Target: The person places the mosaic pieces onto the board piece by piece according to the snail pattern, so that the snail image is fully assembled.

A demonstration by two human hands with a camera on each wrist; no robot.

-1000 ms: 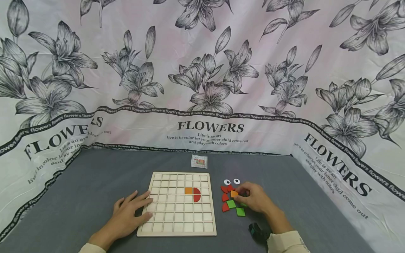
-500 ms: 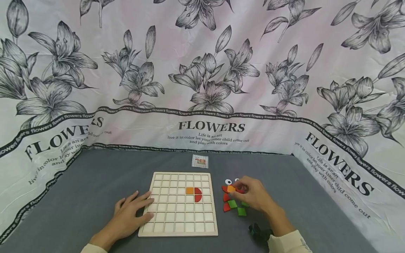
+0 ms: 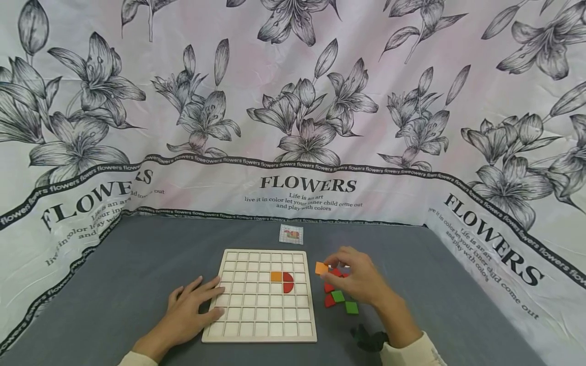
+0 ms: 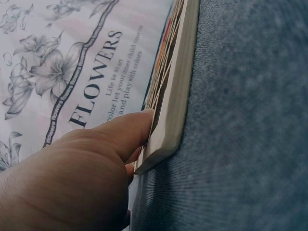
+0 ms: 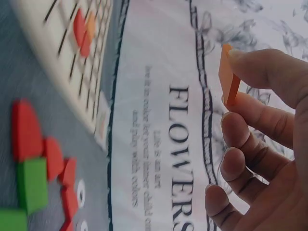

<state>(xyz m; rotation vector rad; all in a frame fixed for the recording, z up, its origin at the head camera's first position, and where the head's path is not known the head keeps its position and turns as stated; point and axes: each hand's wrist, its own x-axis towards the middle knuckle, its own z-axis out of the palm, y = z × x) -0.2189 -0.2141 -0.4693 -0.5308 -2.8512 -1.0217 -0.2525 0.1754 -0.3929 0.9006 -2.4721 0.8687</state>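
Note:
A pale wooden grid board [image 3: 242, 314] lies on the grey cloth. One orange square tile [image 3: 276, 276] and two red quarter-circle tiles [image 3: 288, 287] sit in its cells. My left hand [image 3: 187, 310] rests at the board's left edge, fingers spread and fingertips on the rim; the left wrist view shows the thumb [image 4: 122, 132] touching that rim. Between thumb and index finger, my right hand [image 3: 359, 274] pinches another orange square tile [image 3: 321, 268], raised off the cloth right of the board. In the right wrist view this orange tile [image 5: 228, 77] is held by its edges.
Loose red tiles [image 3: 329, 300] and green tiles [image 3: 351, 308] lie under and beside the right hand. White eye discs [image 5: 81, 193] show in the right wrist view. A small picture card [image 3: 291, 234] lies behind the board. Near the right wrist is a dark object [image 3: 368, 339].
My right hand has lifted the orange tile from the loose pile and moved it left, towards the board. The left hand has stayed at the board's edge.

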